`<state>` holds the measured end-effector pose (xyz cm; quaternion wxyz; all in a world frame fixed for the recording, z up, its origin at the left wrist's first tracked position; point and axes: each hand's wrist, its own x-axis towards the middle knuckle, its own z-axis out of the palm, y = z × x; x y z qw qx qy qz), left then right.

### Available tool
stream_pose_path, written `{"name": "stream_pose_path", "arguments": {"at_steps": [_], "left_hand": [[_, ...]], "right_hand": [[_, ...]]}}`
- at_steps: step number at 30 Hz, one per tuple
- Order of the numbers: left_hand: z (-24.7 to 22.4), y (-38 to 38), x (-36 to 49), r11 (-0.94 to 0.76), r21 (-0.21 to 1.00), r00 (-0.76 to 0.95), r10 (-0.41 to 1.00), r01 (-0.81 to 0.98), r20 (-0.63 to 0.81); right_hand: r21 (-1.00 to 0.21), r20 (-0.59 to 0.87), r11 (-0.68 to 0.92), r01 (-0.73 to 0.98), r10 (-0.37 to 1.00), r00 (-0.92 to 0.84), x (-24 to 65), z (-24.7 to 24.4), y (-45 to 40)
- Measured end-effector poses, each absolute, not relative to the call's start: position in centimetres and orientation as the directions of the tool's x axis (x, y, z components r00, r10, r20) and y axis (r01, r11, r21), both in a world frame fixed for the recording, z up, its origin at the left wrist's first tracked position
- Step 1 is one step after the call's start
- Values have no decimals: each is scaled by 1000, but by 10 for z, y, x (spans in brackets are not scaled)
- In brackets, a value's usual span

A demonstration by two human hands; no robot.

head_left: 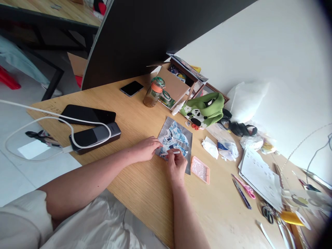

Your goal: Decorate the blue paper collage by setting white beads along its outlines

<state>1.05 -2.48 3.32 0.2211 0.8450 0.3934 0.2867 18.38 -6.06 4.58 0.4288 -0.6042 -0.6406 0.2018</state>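
A square grey sheet [169, 125] lies on the desk, bearing a blue and white pattern [177, 133] dotted with small shiny beads. My left hand [147, 148] is closed at its left edge, with curled fingertips on the sheet. Over its lower part, my right hand [177, 164] pinches a slim white pen-like stick [175, 152], tilted nearly flat, its tip pointing left toward the pattern. Whatever the tip touches is too small to make out. Just right of that hand sits a shallow pink tray [200, 169] scattered with tiny pale beads.
Behind the sheet stand a bottle [153, 92], a cardboard box [173, 84] and a green panda bag [203, 110]. Two phones, one black [86, 114], and a cabled device [95, 135] lie left. Pink scissors [247, 190], a dark pen [242, 194] and papers [260, 176] are at right.
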Motion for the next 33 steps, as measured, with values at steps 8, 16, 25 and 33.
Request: {"name": "stream_pose_path", "arguments": {"at_steps": [8,16,25,33], "left_hand": [[33,-24,11,-589,594,525,795,548,304],[35,-25,11,-590,590,528,794,551,301],[35,-25,11,-596,590,533,789,545,305],[37,-26,11,-589,589,530,794,553,297]], "right_hand": [[-775,293,186,604,952,83,184,43,-60],[-755,308,203,623,949,63,183,44,-59],[-738,318,201,644,945,70,182,44,-59],[-783,332,210,586,937,107,184,46,-62]]}}
